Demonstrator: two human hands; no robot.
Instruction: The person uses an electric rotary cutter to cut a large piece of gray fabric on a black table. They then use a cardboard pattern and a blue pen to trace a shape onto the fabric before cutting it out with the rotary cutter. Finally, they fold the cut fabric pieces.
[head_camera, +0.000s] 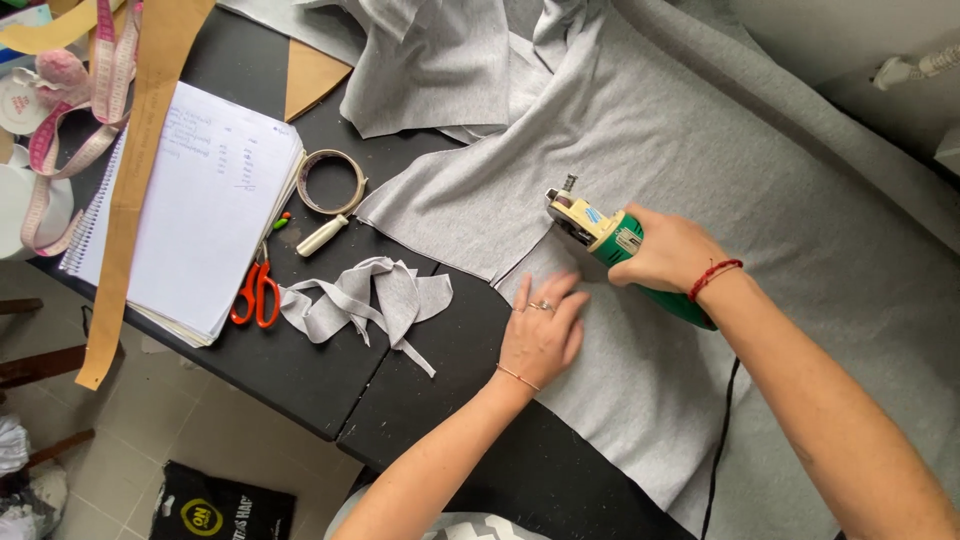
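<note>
The green electric cutter (612, 243) lies gripped in the closed right hand (668, 252), long axis diagonal, blade end pointing up-left; its blade is hard to see. Left hand (542, 335) presses flat, open, on grey fabric (700, 160) just beside it.

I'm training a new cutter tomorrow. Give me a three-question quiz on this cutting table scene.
1. True or false: the left hand lies flat on the grey fabric.
2. What does the right hand grip? A) orange scissors B) green electric cutter C) tape roll
3. What lies between the notebook and the grey scraps?

Key: 1 true; 2 B, the green electric cutter; 3 the orange scissors.
</note>
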